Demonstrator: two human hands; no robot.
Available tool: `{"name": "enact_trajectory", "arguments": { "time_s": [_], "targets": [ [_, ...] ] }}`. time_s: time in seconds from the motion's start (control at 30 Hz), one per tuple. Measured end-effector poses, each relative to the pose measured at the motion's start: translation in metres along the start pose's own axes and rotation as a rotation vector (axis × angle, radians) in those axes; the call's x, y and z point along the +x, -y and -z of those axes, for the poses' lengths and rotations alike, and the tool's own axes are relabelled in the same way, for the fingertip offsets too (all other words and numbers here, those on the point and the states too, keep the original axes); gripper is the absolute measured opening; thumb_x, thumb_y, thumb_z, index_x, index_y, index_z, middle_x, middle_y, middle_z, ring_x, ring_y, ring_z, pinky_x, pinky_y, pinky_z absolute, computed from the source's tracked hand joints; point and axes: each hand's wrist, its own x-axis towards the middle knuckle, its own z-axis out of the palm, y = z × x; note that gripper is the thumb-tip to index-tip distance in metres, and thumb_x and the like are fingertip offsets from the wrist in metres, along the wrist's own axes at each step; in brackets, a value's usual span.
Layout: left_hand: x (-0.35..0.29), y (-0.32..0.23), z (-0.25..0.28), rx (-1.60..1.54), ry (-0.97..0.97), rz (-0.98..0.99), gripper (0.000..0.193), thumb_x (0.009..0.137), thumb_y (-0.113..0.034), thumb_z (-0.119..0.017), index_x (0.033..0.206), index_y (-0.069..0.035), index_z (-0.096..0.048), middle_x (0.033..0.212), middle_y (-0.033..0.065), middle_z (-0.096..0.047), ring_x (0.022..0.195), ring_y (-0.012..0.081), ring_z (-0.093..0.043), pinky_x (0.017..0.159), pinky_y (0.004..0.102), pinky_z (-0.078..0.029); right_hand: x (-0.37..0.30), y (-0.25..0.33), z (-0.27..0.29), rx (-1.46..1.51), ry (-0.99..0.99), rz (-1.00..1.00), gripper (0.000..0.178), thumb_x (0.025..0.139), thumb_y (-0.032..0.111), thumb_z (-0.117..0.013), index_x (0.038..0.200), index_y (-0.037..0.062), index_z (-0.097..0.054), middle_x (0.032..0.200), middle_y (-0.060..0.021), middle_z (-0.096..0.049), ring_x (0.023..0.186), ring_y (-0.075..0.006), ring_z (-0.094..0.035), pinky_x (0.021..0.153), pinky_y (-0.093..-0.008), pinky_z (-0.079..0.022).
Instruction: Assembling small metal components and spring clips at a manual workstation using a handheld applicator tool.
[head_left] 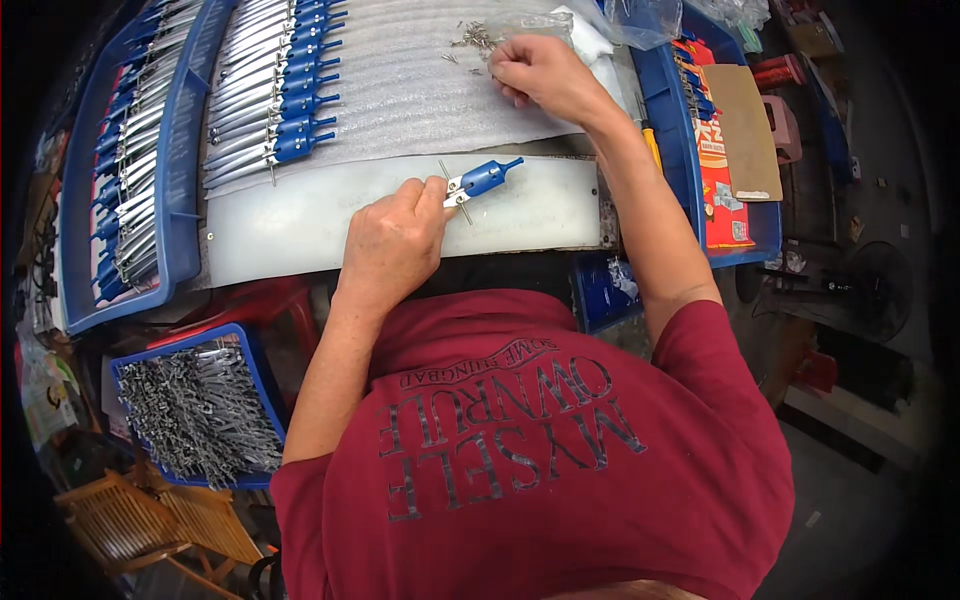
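My left hand [395, 232] is closed around a blue-and-silver metal tool [484, 181], over the white board [280, 235]. The tool's blue tapered end points right, and a thin metal pin crosses its silver bracket; the rest of it is hidden in my fist. Farther up and to the right, my right hand [548, 82] rests on the foam sheet [400, 100] with its fingers curled together. Whatever those fingers hold, if anything, is hidden. Beside them lies a loose heap of small metal pins or rivets [474, 37].
A row of similar blue-ended tools [290, 105] lies on the foam at left. More fill a blue tray [180, 200] beyond. A blue crate of dark metal parts [205, 415] stands lower left. At right, another blue bin [668, 125] holds red packaging and cardboard [740, 130].
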Motion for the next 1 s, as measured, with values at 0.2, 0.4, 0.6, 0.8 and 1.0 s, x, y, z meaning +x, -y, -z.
{"name": "enact_trajectory", "arguments": {
  "time_s": [0.2, 0.4, 0.6, 0.8, 1.0],
  "targets": [
    [-0.001, 0.0, -0.001, 0.011, -0.003, 0.007, 0.014, 0.072, -0.012, -0.055, 0.079, -0.004, -0.047, 0.061, 0.0076, -0.045, 0.05, 0.0232, -0.052, 0.043, 0.0329, -0.042, -0.052, 0.014, -0.005, 0.521, 0.109, -0.045, 0.011, 0.077, 0.011, -0.053, 0.08, 0.0, -0.053, 0.07, -0.0016, -0.053, 0.059, -0.0066, -0.048, 0.054, -0.0194, -0.041],
    [-0.001, 0.0, -0.001, 0.021, 0.005, 0.009, 0.014, 0.073, -0.013, -0.054, 0.08, -0.004, -0.047, 0.061, 0.0077, -0.045, 0.049, 0.0239, -0.051, 0.042, 0.033, -0.042, -0.081, 0.015, -0.022, 0.119, -0.056, 0.308, 0.009, 0.076, 0.008, -0.053, 0.078, -0.0004, -0.051, 0.08, -0.0035, -0.051, 0.073, -0.01, -0.046, 0.065, -0.0207, -0.037],
    [-0.002, 0.001, -0.002, 0.001, -0.001, 0.018, 0.014, 0.073, -0.013, -0.054, 0.082, -0.004, -0.048, 0.062, 0.008, -0.046, 0.049, 0.0247, -0.052, 0.042, 0.0335, -0.042, -0.091, 0.008, -0.04, 0.077, -0.174, 0.337, 0.006, 0.074, 0.004, -0.054, 0.076, -0.0008, -0.051, 0.084, -0.0071, -0.051, 0.077, -0.0138, -0.048, 0.067, -0.0234, -0.039],
    [-0.001, 0.001, -0.001, -0.025, -0.003, 0.03, 0.013, 0.073, -0.013, -0.054, 0.081, -0.004, -0.048, 0.062, 0.0084, -0.046, 0.049, 0.0253, -0.052, 0.043, 0.034, -0.042, -0.093, 0.003, -0.052, -0.025, -0.305, 0.367, 0.005, 0.072, 0.002, -0.056, 0.076, -0.0001, -0.053, 0.084, -0.009, -0.052, 0.078, -0.0162, -0.05, 0.066, -0.025, -0.04],
    [-0.002, 0.001, -0.001, -0.032, -0.01, 0.024, 0.013, 0.073, -0.013, -0.054, 0.08, -0.004, -0.047, 0.062, 0.0084, -0.046, 0.049, 0.0253, -0.052, 0.043, 0.034, -0.042, -0.093, 0.004, -0.05, -0.129, -0.337, 0.419, 0.007, 0.069, 0.001, -0.057, 0.074, 0.0002, -0.052, 0.084, -0.0103, -0.052, 0.077, -0.0205, -0.05, 0.067, -0.0275, -0.04]
  ]
}}
